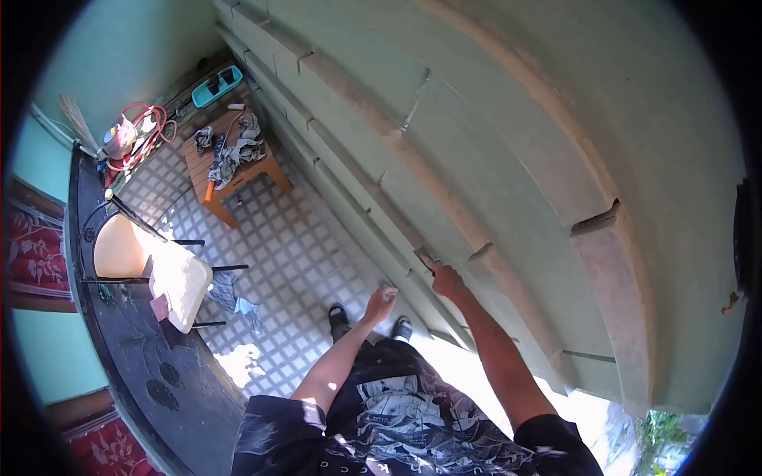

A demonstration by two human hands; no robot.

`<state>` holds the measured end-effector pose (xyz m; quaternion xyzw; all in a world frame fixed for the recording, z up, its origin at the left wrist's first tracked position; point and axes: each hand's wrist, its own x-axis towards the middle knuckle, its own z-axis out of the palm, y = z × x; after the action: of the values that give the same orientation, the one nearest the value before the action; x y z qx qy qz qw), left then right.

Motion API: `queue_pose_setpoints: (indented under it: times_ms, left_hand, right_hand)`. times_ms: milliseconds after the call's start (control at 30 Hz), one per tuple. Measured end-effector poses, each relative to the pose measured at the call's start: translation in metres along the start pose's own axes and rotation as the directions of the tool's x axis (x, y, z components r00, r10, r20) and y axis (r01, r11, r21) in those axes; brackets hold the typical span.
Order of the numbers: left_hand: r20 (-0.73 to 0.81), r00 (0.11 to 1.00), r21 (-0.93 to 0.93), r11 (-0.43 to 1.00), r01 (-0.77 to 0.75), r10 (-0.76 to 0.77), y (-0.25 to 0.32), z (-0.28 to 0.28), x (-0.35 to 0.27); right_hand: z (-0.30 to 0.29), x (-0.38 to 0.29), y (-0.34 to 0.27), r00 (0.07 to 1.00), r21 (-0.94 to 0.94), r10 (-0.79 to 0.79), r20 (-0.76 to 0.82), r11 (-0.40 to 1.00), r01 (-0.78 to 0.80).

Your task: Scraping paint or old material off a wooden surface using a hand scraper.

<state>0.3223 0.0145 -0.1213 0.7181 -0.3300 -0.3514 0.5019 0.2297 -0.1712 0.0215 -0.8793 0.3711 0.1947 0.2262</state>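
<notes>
My right hand [447, 282] reaches to a narrow ledge of the pale green wall [411, 196], its index finger stretched along the ledge. At the fingertip is a short brownish flat patch [424, 258]; I cannot tell if it is a thin tool or a notch in the ledge. My left hand [380, 304] hangs in front of my body, away from the wall, with its fingers curled. Its fingertips look pale, and whether something small is in them is unclear. Long brownish ledges [393, 134] with gaps run across the wall.
An orange-brown slatted table [199, 172] holds crumpled newspaper [238, 157] and an orange-handled tool [210, 190]. Left are a chair [178, 268], a dark counter [137, 357] and cloths [229, 294] on the tiled floor [280, 256]. A turquoise tray [205, 97] and red hose [169, 128] lie farther off.
</notes>
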Motion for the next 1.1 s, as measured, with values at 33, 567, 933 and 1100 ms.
queue_pose_setpoints:
  times_ms: [33, 567, 933, 1100]
  left_hand:
    - [-0.001, 1.000, -0.001, 1.000, -0.004, 0.004, 0.001, 0.005, -0.002]
    - [0.092, 0.980, 0.137, 0.972, -0.190, 0.178, 0.034, 0.014, -0.029]
    - [0.042, 0.992, 0.047, 0.992, -0.118, 0.116, 0.067, 0.029, -0.045]
    - [-0.168, 0.983, 0.099, 0.993, -0.061, 0.077, 0.065, 0.044, -0.042]
  right_hand:
    - [0.008, -0.001, 0.004, 0.999, 0.002, 0.032, -0.036, 0.999, -0.032]
    - [0.040, -0.015, 0.056, 0.997, 0.119, 0.055, -0.059, 0.992, -0.048]
    - [-0.004, -0.079, 0.047, 0.999, 0.355, -0.041, 0.014, 0.934, 0.034]
    - [0.022, -0.068, 0.064, 0.961, 0.358, -0.165, -0.224, 0.903, 0.239]
